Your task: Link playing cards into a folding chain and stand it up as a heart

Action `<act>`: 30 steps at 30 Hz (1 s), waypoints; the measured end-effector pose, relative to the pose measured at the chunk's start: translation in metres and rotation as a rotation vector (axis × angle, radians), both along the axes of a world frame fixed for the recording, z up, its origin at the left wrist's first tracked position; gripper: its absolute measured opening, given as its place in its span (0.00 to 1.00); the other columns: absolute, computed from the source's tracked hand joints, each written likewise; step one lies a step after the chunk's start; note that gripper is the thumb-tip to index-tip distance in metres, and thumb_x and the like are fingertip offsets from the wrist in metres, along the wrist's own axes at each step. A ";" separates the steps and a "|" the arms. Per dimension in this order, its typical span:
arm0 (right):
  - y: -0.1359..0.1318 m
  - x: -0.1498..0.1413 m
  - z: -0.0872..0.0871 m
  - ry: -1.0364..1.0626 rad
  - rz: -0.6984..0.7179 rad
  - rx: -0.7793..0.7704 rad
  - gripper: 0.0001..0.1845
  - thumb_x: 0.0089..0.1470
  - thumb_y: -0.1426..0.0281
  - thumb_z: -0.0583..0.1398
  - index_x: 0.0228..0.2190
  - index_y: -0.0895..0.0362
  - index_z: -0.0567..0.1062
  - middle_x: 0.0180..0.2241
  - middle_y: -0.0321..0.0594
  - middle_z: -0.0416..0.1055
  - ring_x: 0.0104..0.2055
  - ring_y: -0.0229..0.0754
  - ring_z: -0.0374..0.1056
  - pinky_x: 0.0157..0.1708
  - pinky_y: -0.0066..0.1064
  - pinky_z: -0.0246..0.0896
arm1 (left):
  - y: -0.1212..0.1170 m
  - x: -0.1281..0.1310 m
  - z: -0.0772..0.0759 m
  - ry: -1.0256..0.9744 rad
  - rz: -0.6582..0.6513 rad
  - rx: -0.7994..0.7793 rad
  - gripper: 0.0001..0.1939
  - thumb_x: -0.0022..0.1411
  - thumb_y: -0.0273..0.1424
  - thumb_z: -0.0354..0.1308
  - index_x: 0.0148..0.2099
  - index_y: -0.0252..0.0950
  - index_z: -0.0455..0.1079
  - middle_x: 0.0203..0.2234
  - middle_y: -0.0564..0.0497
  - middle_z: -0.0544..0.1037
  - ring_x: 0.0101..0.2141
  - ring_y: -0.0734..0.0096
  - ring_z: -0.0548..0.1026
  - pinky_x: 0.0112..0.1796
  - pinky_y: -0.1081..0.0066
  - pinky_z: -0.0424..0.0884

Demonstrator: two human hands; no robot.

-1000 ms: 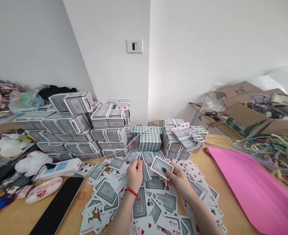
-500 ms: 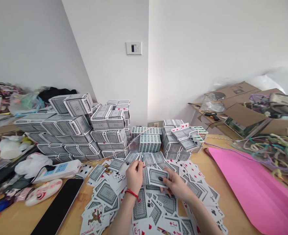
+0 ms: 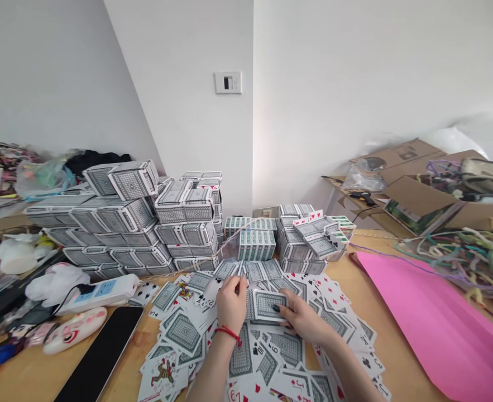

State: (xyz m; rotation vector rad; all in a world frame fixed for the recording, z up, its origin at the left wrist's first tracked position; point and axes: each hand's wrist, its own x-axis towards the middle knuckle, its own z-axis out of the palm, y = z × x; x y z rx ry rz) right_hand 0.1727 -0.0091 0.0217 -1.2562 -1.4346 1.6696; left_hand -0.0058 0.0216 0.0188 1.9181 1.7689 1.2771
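My right hand (image 3: 298, 315) grips a playing card (image 3: 267, 306) with a grey patterned back, thumb on top and fingers beneath. Another grey-backed card shows just left of it, partly covered. My left hand (image 3: 231, 301), a red cord bracelet on its wrist, is closed with the fingers curled in beside the left end of these cards. What it pinches, if anything, is hidden behind the fingers. Loose playing cards (image 3: 182, 333), some face up and some face down, lie spread under and around both hands.
Blocks built of grey-backed cards (image 3: 112, 215) are stacked at the back left. Green-patterned blocks (image 3: 257, 244) and another grey stack (image 3: 294, 245) stand behind my hands. A black phone (image 3: 99, 354) lies left, pink paper (image 3: 434, 318) right, with a cardboard box (image 3: 430, 198) beyond.
The held card has shifted slightly left and down, closer to my left hand. My left fingers have curled further, and the thumb's dark nail no longer shows.
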 end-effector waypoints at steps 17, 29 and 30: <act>-0.006 -0.019 -0.006 0.032 -0.058 -0.002 0.13 0.51 0.58 0.55 0.31 0.52 0.57 0.18 0.24 0.54 0.13 0.27 0.50 0.12 0.20 0.48 | -0.005 0.015 -0.005 -0.061 0.013 -0.009 0.15 0.59 0.34 0.47 0.21 0.37 0.59 0.19 0.52 0.69 0.24 0.71 0.68 0.28 0.72 0.61; 0.005 -0.021 -0.013 0.085 -0.262 0.177 0.23 0.50 0.46 0.47 0.26 0.54 0.58 0.13 0.28 0.63 0.09 0.32 0.55 0.09 0.23 0.48 | -0.004 0.016 0.003 -0.867 -0.231 -0.450 0.19 0.52 0.38 0.55 0.46 0.35 0.62 0.26 0.51 0.73 0.24 0.71 0.72 0.21 0.73 0.69; 0.006 -0.018 -0.013 0.023 -0.293 0.205 0.24 0.52 0.46 0.44 0.25 0.54 0.60 0.13 0.30 0.63 0.10 0.33 0.56 0.11 0.25 0.50 | -0.003 0.016 0.002 -0.902 -0.254 -0.454 0.22 0.50 0.37 0.58 0.47 0.35 0.61 0.28 0.51 0.74 0.25 0.70 0.72 0.20 0.73 0.70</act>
